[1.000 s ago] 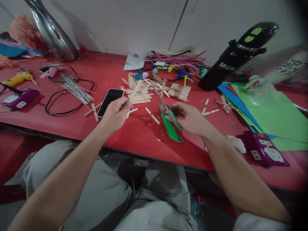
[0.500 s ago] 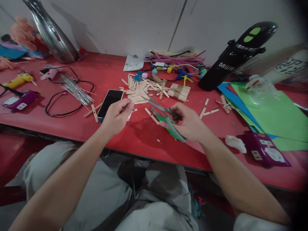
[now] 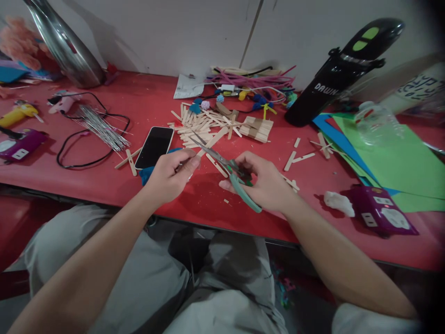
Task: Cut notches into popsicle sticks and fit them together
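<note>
My left hand (image 3: 174, 174) pinches a wooden craft stick (image 3: 216, 139) between thumb and fingers, its free end slanting up to the right. My right hand (image 3: 264, 181) has its fingers in the handles of green-handled scissors (image 3: 239, 185). The blades are parted and cross the stick just beyond my left fingertips; whether they touch it I cannot tell. Behind lies a loose pile of craft sticks (image 3: 194, 125), with a phone (image 3: 155, 147) to its left. Beside the pile sits a flat panel of joined sticks (image 3: 257, 129).
A black bottle (image 3: 313, 97) and coloured paper sheets (image 3: 389, 157) stand right, near a purple power socket box (image 3: 384, 211) and a white lump (image 3: 339, 203). Silver wires (image 3: 104, 130), a yellow glue gun (image 3: 21, 113) and a steel jug (image 3: 69, 46) are left. Pipe cleaners (image 3: 250, 79) lie at the back.
The craft stick in my left hand now shows plainly, slanting up to the right. The scissors have come left, their blades now across it. The whole view has shifted slightly.
</note>
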`<state>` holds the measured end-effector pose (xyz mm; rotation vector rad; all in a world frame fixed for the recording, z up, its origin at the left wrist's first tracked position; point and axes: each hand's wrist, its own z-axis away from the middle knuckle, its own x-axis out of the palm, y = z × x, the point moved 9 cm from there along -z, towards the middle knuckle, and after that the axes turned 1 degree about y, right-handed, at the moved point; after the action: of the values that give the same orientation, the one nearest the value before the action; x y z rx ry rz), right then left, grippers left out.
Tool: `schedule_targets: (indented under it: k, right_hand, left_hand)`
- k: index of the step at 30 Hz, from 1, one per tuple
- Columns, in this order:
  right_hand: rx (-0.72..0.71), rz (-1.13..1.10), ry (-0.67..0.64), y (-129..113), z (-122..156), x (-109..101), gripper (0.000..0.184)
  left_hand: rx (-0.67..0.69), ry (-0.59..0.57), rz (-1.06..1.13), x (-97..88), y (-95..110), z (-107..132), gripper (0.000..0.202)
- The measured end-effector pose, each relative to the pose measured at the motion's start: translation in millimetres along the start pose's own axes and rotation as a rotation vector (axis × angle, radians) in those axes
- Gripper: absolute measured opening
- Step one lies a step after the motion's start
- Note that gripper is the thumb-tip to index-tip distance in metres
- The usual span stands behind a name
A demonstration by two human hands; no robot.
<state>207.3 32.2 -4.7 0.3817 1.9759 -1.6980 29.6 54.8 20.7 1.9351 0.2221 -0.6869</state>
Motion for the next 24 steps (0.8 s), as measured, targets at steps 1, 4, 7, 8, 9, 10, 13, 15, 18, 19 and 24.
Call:
schedule_targets:
  k: [1, 4, 7, 8, 9, 10, 13, 15, 18, 19, 24]
  right_hand:
    - [0.007, -0.008, -0.003, 0.1, 0.3, 0.6, 0.045]
    - [0.023, -0.032, -0.018, 1.2, 0.7, 2.7, 0.046]
    - [0.036, -0.046, -0.03, 3.4, 0.8, 4.3, 0.047]
    - [0.038, -0.049, -0.032, 4.1, 0.8, 4.6, 0.047]
    - [0.039, -0.05, -0.034, 4.6, 0.7, 4.8, 0.048]
    - [0.039, -0.052, -0.035, 4.9, 0.5, 4.9, 0.048]
    - [0.035, -0.061, -0.043, 4.2, 0.3, 5.3, 0.048]
    - [0.038, -0.062, -0.042, 3.7, 0.4, 4.8, 0.046]
    - [0.045, -0.045, -0.045, 3.3, 0.9, 3.9, 0.044]
    - [0.043, -0.038, -0.046, 3.1, 1.1, 3.6, 0.044]
    - [0.044, -0.039, -0.051, 4.5, 2.6, 3.1, 0.041]
  left_hand:
    - [0.003, -0.001, 0.005, -0.4, 1.1, -0.3, 0.03]
    - [-0.011, -0.013, 0.011, 0.4, 2.0, -0.9, 0.029]
    - [-0.018, -0.015, 0.005, 1.4, 1.2, -0.5, 0.028]
    - [-0.017, -0.015, 0.001, 1.5, 0.7, -0.2, 0.028]
    - [-0.014, -0.012, -0.007, 1.1, 0.3, 0.2, 0.028]
    - [-0.011, -0.014, -0.017, 0.9, 0.1, 0.7, 0.029]
    - [-0.002, -0.025, -0.06, -0.8, 1.3, 1.6, 0.03]
    - [0.009, -0.043, -0.086, -1.5, 4.0, 1.9, 0.03]
    - [0.023, -0.064, -0.093, -2.4, 8.3, 2.2, 0.03]
    - [0.023, -0.066, -0.087, -2.9, 9.0, 2.4, 0.03]
    - [0.004, -0.081, -0.015, -2.9, 8.5, 3.8, 0.03]
